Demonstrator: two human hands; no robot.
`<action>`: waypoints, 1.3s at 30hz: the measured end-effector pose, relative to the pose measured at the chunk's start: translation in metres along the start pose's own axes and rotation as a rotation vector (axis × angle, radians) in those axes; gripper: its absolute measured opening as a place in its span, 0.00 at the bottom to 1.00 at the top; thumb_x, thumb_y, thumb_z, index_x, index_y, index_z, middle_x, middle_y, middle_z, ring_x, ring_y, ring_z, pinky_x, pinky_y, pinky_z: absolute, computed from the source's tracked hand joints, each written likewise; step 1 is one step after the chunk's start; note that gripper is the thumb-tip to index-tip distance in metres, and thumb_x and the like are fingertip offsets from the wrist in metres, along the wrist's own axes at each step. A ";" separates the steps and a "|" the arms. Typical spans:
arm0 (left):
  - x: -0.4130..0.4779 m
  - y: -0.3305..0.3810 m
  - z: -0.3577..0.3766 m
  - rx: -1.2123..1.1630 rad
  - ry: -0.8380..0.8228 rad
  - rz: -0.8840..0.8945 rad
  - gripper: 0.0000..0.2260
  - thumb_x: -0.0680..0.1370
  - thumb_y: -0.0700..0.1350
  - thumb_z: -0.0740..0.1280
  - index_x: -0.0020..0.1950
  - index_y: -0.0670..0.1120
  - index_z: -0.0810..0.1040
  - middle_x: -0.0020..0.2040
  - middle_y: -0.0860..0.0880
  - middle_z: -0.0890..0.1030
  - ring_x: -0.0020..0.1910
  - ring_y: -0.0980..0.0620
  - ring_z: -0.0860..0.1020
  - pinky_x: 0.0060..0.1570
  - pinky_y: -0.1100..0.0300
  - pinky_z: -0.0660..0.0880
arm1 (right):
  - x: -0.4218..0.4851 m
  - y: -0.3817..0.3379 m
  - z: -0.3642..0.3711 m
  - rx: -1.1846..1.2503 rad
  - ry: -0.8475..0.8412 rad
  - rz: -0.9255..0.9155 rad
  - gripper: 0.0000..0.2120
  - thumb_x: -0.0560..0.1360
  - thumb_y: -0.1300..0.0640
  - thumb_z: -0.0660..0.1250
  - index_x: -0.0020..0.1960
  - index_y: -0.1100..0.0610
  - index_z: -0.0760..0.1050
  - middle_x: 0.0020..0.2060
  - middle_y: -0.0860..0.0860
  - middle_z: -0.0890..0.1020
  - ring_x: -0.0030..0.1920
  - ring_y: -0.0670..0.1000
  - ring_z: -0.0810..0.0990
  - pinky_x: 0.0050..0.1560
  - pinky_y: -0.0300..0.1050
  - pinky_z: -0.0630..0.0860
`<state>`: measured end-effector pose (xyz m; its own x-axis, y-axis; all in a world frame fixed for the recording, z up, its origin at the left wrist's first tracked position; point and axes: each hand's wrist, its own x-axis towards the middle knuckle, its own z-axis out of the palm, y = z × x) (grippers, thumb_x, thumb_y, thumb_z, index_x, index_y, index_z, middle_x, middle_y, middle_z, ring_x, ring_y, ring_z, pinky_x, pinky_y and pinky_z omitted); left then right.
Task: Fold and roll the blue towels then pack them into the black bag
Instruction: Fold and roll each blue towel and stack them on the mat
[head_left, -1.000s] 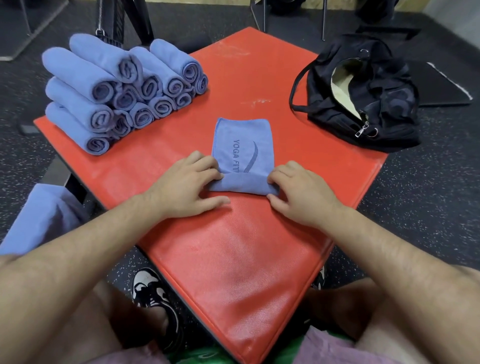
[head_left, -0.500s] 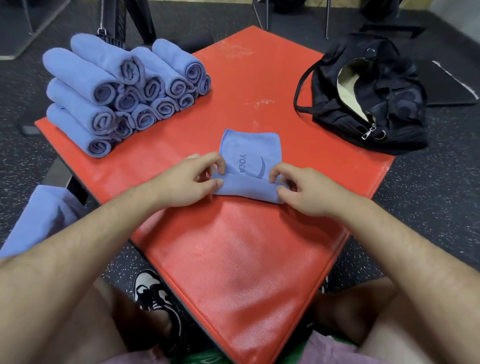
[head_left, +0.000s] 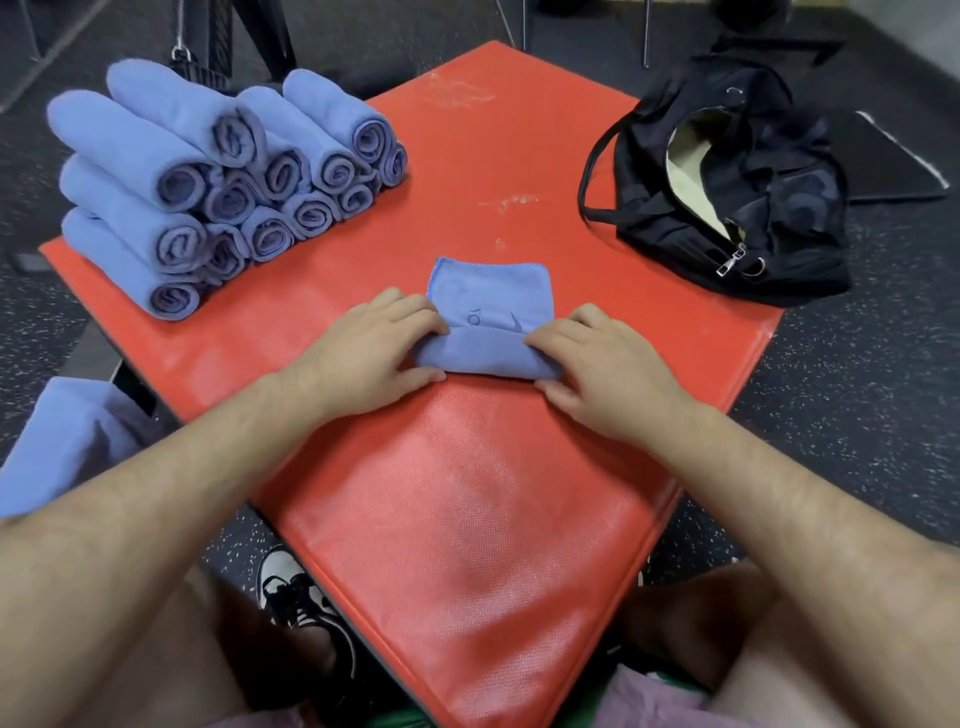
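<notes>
- A blue towel is pictured at the middle of the red worktop. Its near part is wound into a roll, and its far part is laid flat with a scrap of printed logo showing.
- The roll's left end is gripped by the left hand. The fingers are curled over the top and the thumb is set against the near side.
- The right end is gripped likewise by the right hand, with its fingers bent over the roll and the thumb low on the near side.
- A pile of rolled towels is stacked at the worktop's far left corner, well apart from the hands, with the spiral ends turned toward the camera.
- The black bag is set at the far right edge, unzipped, with pale lining exposed.
- A further blue cloth is seen off the worktop at lower left, and a black-and-white shoe on the speckled floor.
</notes>
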<state>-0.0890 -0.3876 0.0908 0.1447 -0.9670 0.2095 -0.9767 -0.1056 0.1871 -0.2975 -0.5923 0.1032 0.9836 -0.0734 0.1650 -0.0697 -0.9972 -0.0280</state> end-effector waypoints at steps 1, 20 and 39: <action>0.002 -0.001 0.000 -0.027 0.000 -0.009 0.21 0.75 0.61 0.64 0.60 0.48 0.76 0.55 0.52 0.76 0.49 0.49 0.71 0.49 0.47 0.75 | 0.002 0.000 -0.001 0.056 -0.007 0.028 0.17 0.72 0.50 0.68 0.60 0.53 0.77 0.51 0.48 0.81 0.53 0.55 0.74 0.49 0.54 0.76; 0.010 0.014 -0.012 -0.084 0.091 0.070 0.06 0.75 0.44 0.66 0.52 0.49 0.79 0.50 0.54 0.77 0.50 0.49 0.72 0.50 0.47 0.73 | 0.006 -0.007 -0.016 0.189 0.070 -0.042 0.06 0.73 0.56 0.63 0.48 0.51 0.77 0.47 0.45 0.78 0.49 0.53 0.72 0.49 0.54 0.74; 0.012 0.012 -0.016 -0.332 -0.240 -0.067 0.21 0.70 0.61 0.64 0.55 0.50 0.80 0.54 0.55 0.78 0.56 0.54 0.73 0.60 0.56 0.70 | 0.007 -0.009 -0.018 0.512 -0.207 0.185 0.21 0.63 0.44 0.62 0.54 0.49 0.75 0.46 0.47 0.79 0.49 0.50 0.76 0.54 0.50 0.74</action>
<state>-0.0967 -0.3965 0.1107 0.1266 -0.9913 -0.0365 -0.8562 -0.1278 0.5006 -0.2932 -0.5840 0.1223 0.9784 -0.1898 -0.0825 -0.2047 -0.8297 -0.5194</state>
